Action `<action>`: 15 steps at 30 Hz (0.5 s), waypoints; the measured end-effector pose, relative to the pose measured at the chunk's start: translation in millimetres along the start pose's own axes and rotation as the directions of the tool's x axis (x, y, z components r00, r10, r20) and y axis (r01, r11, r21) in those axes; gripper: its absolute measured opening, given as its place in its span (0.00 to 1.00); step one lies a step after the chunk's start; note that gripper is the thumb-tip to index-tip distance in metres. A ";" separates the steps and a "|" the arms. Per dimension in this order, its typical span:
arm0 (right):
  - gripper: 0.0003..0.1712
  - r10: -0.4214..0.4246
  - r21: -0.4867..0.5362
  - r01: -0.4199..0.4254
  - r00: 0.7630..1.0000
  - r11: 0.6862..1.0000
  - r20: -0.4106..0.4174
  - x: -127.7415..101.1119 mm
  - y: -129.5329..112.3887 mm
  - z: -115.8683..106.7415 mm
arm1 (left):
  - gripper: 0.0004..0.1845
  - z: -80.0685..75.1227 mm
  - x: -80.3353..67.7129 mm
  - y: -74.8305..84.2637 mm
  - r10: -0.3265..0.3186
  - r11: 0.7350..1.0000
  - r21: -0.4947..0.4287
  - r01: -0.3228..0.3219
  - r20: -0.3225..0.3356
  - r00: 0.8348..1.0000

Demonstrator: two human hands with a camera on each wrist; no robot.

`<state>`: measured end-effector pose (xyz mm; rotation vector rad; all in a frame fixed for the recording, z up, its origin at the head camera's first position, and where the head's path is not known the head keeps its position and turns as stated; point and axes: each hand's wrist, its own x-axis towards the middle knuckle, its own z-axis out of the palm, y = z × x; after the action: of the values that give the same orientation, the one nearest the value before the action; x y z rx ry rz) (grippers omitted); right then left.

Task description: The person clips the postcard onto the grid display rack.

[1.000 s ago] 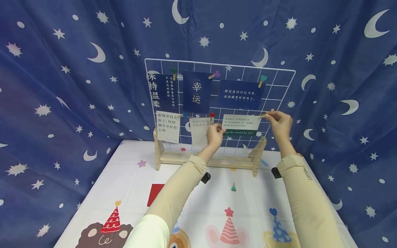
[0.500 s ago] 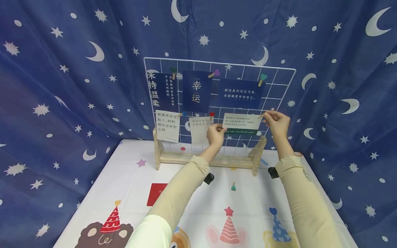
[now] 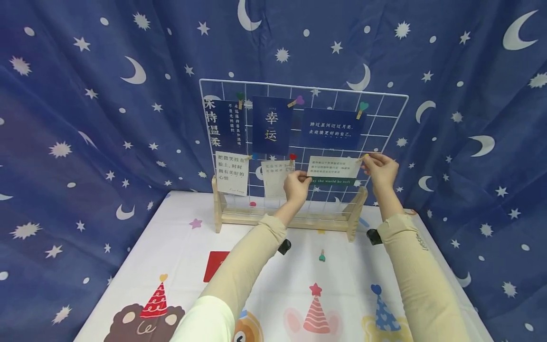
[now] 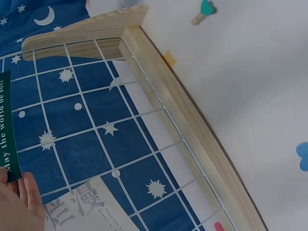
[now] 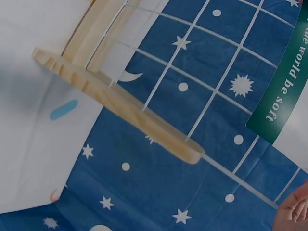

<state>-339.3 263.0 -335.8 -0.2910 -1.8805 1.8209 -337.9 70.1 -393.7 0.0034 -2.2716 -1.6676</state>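
A white card with a green lower band (image 3: 333, 167) lies against the white wire grid (image 3: 380, 136), below a blue card (image 3: 331, 129). My left hand (image 3: 297, 187) pinches its lower left edge; in the left wrist view the fingers grip the green end (image 4: 8, 130). At the card's upper right corner my right hand (image 3: 383, 172) pinches a small wooden clip with a yellow top (image 3: 364, 157). The right wrist view shows the green band (image 5: 284, 96) over the grid and part of my right hand (image 5: 292, 211); the clip is out of that view.
Several clipped cards hang on the grid, among them a white one (image 3: 231, 173) and a pale one (image 3: 273, 180) partly behind my left hand. The grid stands on a wooden base (image 3: 284, 223). On the table lie a green heart clip (image 3: 322, 256) and a red card (image 3: 215, 266).
My right hand has shifted slightly left, with the clip now over the card's corner and its yellow top showing. My left hand keeps its hold on the card.
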 end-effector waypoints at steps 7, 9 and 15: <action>0.20 -0.035 -0.094 0.034 0.999 0.995 -0.007 -3.6 -2.8 -4.9 | 0.07 -3.4 -1.9 3.5 0.029 0.999 0.028 -0.029 -0.007 1.000; 0.20 -0.051 -0.133 0.050 0.999 0.990 -0.004 -4.8 -3.1 -6.0 | 0.07 -4.4 -1.7 1.6 0.030 0.999 0.028 -0.029 -0.009 1.000; 0.20 -0.064 -0.188 0.064 0.998 0.980 0.005 -7.5 -2.8 -9.7 | 0.05 -7.5 -1.6 -3.3 0.045 0.998 0.035 -0.044 -0.019 0.999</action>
<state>-327.7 267.6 -334.8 -0.2927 -2.0408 1.6037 -335.1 62.3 -395.2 -0.0227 -2.2693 -1.5987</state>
